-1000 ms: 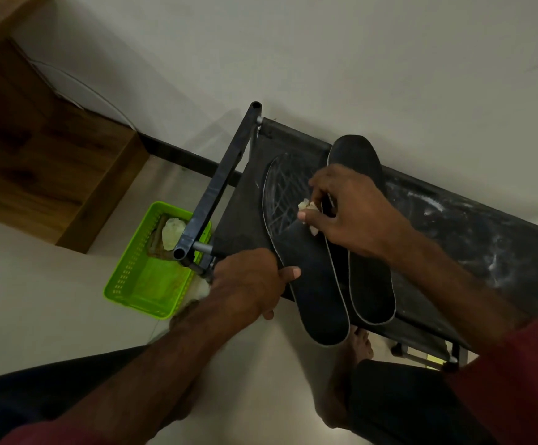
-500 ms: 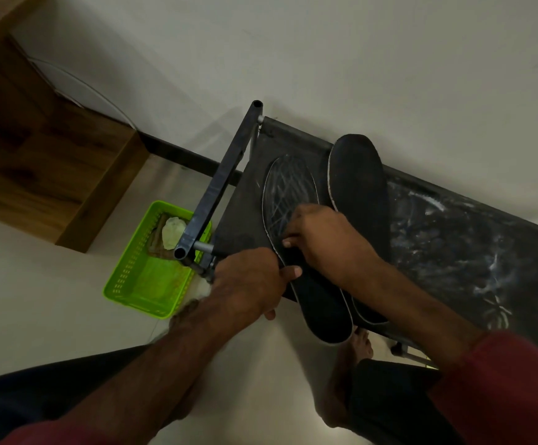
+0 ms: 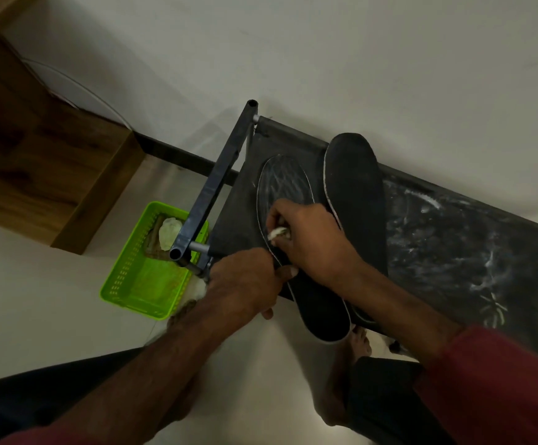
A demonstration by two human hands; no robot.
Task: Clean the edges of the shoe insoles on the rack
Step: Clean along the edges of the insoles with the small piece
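Note:
Two black insoles lie side by side on the dark fabric shelf of the rack [image 3: 460, 252]. The left insole [image 3: 285, 184] has a thin pale edge and overhangs the shelf's front; the right insole [image 3: 354, 181] lies partly under my right arm. My right hand [image 3: 309, 242] pinches a small whitish wad [image 3: 277, 233] against the left insole's left edge. My left hand [image 3: 245, 284] grips that insole's left edge at the shelf's front, thumb on top.
The rack's grey side bar [image 3: 216, 184] runs along the left. A green plastic basket [image 3: 145, 277] with a pale lump sits on the floor below it. A wooden cabinet [image 3: 43, 162] stands at left. My bare feet [image 3: 357, 345] are under the shelf.
My right hand came from the gap between the insoles, down and left across the left insole, and now presses the wad on its left edge. My left hand stayed put.

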